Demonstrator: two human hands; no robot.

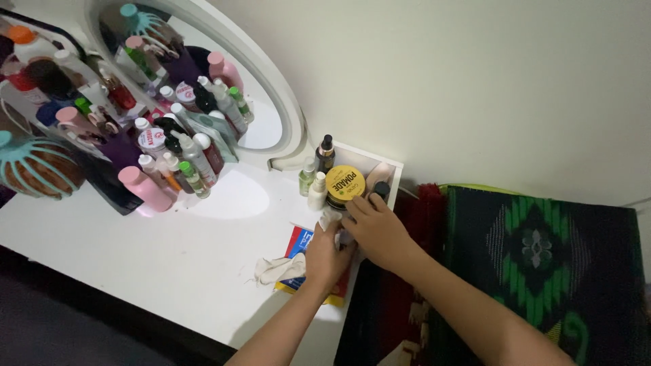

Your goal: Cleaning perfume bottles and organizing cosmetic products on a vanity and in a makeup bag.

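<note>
At the desk's (169,264) far right corner sits a shallow white tray (392,166); it holds a yellow-lidded round tin (344,183), a dark dropper bottle (325,153), a small green bottle (307,177) and a slim white bottle (317,192). The left hand (325,257) is clenched on a crumpled white cloth (330,218) just before the tray; the right hand (376,227) lies beside it, fingers bent at the tin's edge, and I cannot tell whether it grips anything; a second rag (277,269) trails over a red, blue and yellow packet (298,244) near the front edge.

A round white-framed mirror (288,112) stands at the back of the white bench (169,251). Left of the mirror crowd many small bottles, among them a pink plastic bottle (146,188) and a teal claw-shaped holder (30,166). Right of the mirror, past the bench edge, lies a dark woven rug with green patterns (542,251).
</note>
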